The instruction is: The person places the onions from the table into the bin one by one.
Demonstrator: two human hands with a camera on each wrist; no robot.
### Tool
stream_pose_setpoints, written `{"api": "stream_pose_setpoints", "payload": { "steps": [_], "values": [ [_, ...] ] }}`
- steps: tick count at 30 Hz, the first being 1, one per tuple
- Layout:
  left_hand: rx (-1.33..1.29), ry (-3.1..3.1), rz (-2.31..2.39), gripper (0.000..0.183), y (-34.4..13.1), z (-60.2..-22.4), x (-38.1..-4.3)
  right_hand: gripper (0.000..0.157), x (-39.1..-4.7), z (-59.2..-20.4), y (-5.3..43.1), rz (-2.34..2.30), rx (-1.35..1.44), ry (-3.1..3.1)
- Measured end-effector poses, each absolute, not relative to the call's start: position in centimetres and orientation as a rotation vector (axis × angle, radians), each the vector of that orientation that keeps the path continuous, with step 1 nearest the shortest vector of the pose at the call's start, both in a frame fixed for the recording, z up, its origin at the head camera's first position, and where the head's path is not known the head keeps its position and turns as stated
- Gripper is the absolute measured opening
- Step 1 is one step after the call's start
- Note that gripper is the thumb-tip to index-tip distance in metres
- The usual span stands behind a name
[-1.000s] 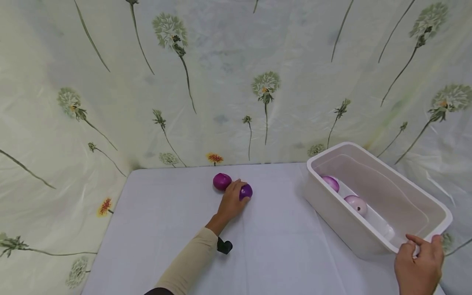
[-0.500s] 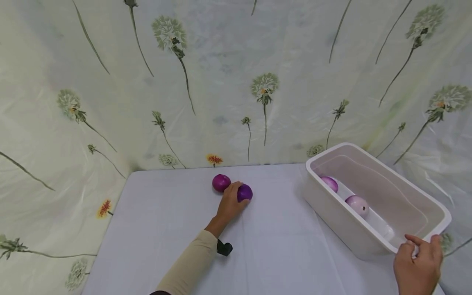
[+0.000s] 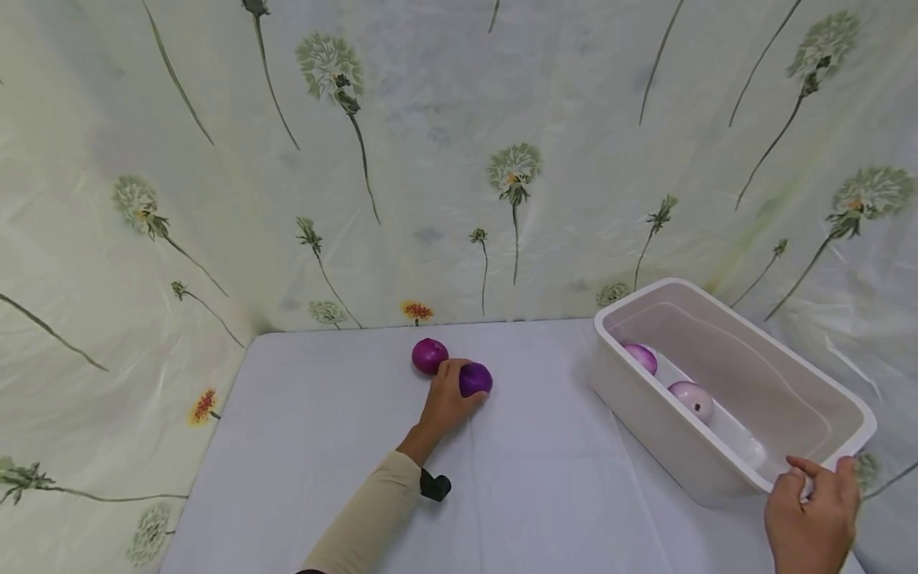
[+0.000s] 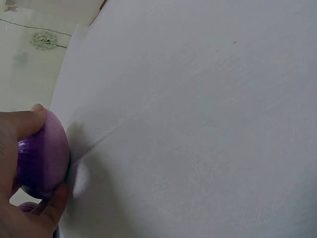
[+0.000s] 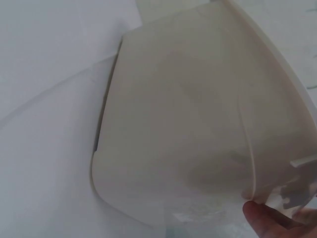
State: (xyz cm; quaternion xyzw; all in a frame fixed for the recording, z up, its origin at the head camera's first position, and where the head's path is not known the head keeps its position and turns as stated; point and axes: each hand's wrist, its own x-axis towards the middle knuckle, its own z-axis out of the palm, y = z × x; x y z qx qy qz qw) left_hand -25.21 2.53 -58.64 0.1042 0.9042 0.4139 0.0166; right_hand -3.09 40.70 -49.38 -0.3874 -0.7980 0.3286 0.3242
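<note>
Thumb and fingers of my left hand [image 3: 446,401] grip a purple onion [image 3: 476,380] around its sides, low over the white table. In the left wrist view, the onion [image 4: 45,156] sits between thumb and fingertips, its pale side turned toward the cloth. A second, redder onion [image 3: 429,355] lies just behind and left of that hand. My right hand [image 3: 814,510] holds the near corner of a white plastic tub [image 3: 645,430], fingers at the rim. Inside the tub lie two onions, a pale one [image 3: 692,399] and a purple one [image 3: 641,359] farther back.
A white cloth [image 3: 315,430] covers the table. Behind it hangs a curtain [image 3: 430,159] printed with dandelions, meeting the table's back edge. A black strap-like piece [image 3: 434,485] shows beside the left forearm. The tub fills the table's right side.
My left hand has shifted very slightly toward me with the onion, which now shows more of its surface. The right hand stays at the tub's rim.
</note>
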Motion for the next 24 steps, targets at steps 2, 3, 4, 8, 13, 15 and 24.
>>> {"api": "stream_pose_setpoints", "payload": {
  "steps": [2, 3, 4, 8, 13, 15, 24],
  "values": [
    [0.309, 2.815, 1.290, 0.063, 2.5, -58.7, -25.1, 0.042, -3.1, -49.3, 40.7, 0.863, -1.021, -2.099],
    [0.300, 2.813, 1.296, 0.063, 2.5, -58.7, -25.1, 0.042, -3.1, -49.3, 40.7, 0.864, -1.020, -2.099],
    [0.293, 2.814, 1.301, 0.063, 2.5, -58.8, -25.0, 0.042, -3.1, -49.3, 40.7, 0.864, -1.024, -2.105],
    [0.277, 2.818, 1.320, 0.063, 2.3, -58.9, -24.9, 0.043, -3.1, -49.3, 40.8, 0.861, -1.041, -2.120],
    [0.285, 2.827, 1.331, 0.064, 2.1, -58.7, -24.8, 0.043, -3.1, -49.4, 40.9, 0.851, -1.041, -2.111],
    [0.281, 2.827, 1.336, 0.064, 2.0, -58.5, -24.8, 0.042, -3.1, -49.5, 40.9, 0.850, -1.020, -2.099],
    [0.280, 2.837, 1.312, 0.063, 2.3, -57.4, -24.6, 0.041, -3.1, -49.6, 40.8, 0.855, -0.981, -2.078]
  ]
}}
